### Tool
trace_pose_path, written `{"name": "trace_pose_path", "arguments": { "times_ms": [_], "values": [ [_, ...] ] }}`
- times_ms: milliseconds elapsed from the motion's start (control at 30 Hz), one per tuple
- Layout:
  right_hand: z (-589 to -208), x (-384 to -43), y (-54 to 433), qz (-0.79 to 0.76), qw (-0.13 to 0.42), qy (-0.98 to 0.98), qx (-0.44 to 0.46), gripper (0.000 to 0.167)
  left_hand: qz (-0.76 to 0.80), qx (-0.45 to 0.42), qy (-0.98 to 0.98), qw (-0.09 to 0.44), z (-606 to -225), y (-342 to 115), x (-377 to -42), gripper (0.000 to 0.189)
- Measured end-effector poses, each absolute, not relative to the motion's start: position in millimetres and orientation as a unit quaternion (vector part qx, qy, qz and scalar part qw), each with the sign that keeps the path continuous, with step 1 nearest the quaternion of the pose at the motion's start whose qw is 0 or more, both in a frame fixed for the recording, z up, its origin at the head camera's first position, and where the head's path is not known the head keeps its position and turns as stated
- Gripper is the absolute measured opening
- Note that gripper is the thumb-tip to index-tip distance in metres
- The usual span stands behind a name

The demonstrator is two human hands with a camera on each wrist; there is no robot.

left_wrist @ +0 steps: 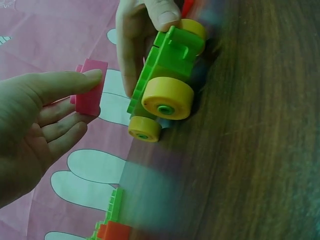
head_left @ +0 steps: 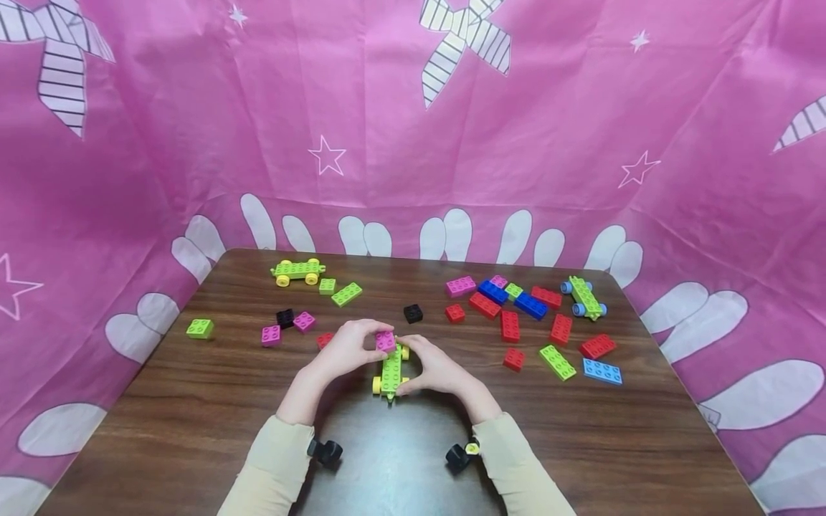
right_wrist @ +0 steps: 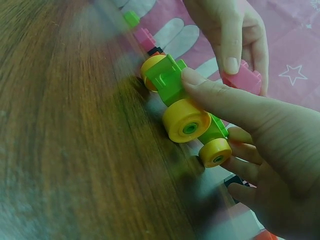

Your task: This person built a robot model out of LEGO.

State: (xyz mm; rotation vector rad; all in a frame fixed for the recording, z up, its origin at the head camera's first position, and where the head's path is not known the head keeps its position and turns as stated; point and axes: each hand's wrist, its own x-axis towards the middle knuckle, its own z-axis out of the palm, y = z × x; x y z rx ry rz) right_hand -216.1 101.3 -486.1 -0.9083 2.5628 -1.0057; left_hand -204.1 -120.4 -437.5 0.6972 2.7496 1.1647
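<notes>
Nearest you, your two pale sleeves (head_left: 277, 459) lie over the table (head_left: 161, 444), a dark camera at each wrist. Your right hand (head_left: 439, 369) grips the green car (head_left: 391, 374), thumb on its near end and fingers at its far side. The car is between your hands, its length running away from you. Your left hand (head_left: 347, 349) pinches a pink brick (head_left: 385, 341) between thumb and fingers, above the car's far end; the left wrist view shows a gap between the two.

Farther right lie a light blue brick (head_left: 602, 370), a long green brick (head_left: 558, 362) and several red bricks (head_left: 510, 326). Beyond your hands sits a black brick (head_left: 413, 313), then two blue bricks (head_left: 530, 304) to its right. Farther back stand a blue-wheeled car (head_left: 584, 297) on the right and a yellow-wheeled car (head_left: 298, 271) on the left, before the pink cloth (head_left: 400, 172).
</notes>
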Motion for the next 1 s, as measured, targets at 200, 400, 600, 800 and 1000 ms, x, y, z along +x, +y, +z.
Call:
{"name": "trace_pose_path", "arguments": {
  "times_ms": [200, 400, 600, 800, 1000],
  "values": [
    [-489, -217, 101, -0.342, 0.119, 0.879, -0.309, 0.092, 0.359, 0.243, 0.901, 0.031, -443, -117, -206, 0.042],
    [-489, -218, 102, -0.345, 0.122, 0.878, -0.308, 0.092, 0.345, 0.248, 0.905, 0.033, -445, -116, -207, 0.040],
    [-489, -217, 102, -0.348, 0.122, 0.876, -0.310, 0.092, 0.345, 0.247, 0.904, 0.048, -445, -114, -206, 0.038],
    [-488, -216, 102, -0.350, 0.125, 0.875, -0.309, 0.092, 0.341, 0.253, 0.904, 0.052, -447, -112, -206, 0.039],
    [-487, -215, 102, -0.350, 0.126, 0.876, -0.307, 0.093, 0.339, 0.252, 0.905, 0.050, -449, -111, -208, 0.040]
  ]
}}
